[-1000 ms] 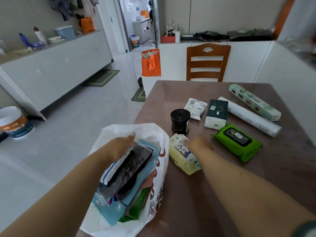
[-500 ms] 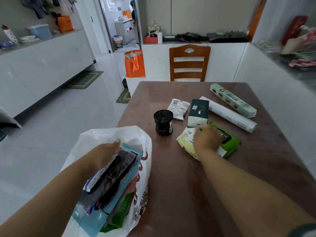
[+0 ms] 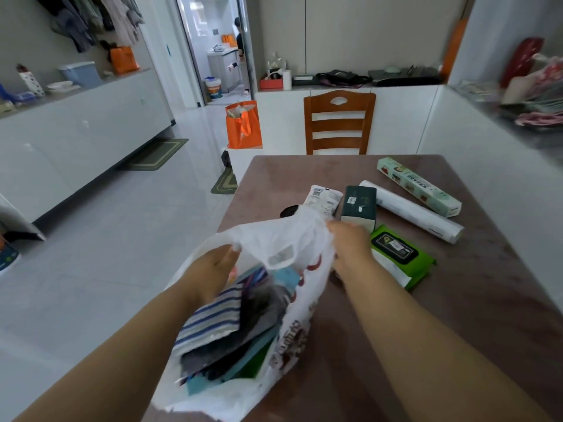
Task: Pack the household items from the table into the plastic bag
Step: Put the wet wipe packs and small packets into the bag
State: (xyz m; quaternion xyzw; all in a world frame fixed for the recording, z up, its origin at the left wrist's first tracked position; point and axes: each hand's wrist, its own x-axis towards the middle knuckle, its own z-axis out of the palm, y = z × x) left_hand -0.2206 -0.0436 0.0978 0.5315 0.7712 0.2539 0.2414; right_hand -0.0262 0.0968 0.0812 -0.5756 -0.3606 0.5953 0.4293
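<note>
The white plastic bag (image 3: 283, 239) lies at the table's near left edge, its mouth lifted. My left hand (image 3: 213, 266) grips the bag's left rim and my right hand (image 3: 350, 245) pinches its right rim. Inside the bag are a blue-striped cloth (image 3: 210, 321), grey cloths and blue packs. On the brown table (image 3: 487, 300) lie a green wipes pack (image 3: 402, 257) just right of my right hand, a dark green tissue box (image 3: 358, 205), a white sachet (image 3: 324, 199), a white roll (image 3: 411, 211) and a pale green long box (image 3: 419, 187). A black roll (image 3: 289, 211) peeks from behind the bag.
A wooden chair (image 3: 339, 123) stands at the table's far end. An orange tote (image 3: 243, 126) sits on the floor to the left of it. White cabinets (image 3: 76, 138) run along the left wall, and a cluttered counter (image 3: 533, 102) is at the right.
My right hand has left the yellow wipes pack area and come to the bag's rim. The yellow pack is out of sight. The bag's mouth has been lifted and now hides most of the black roll.
</note>
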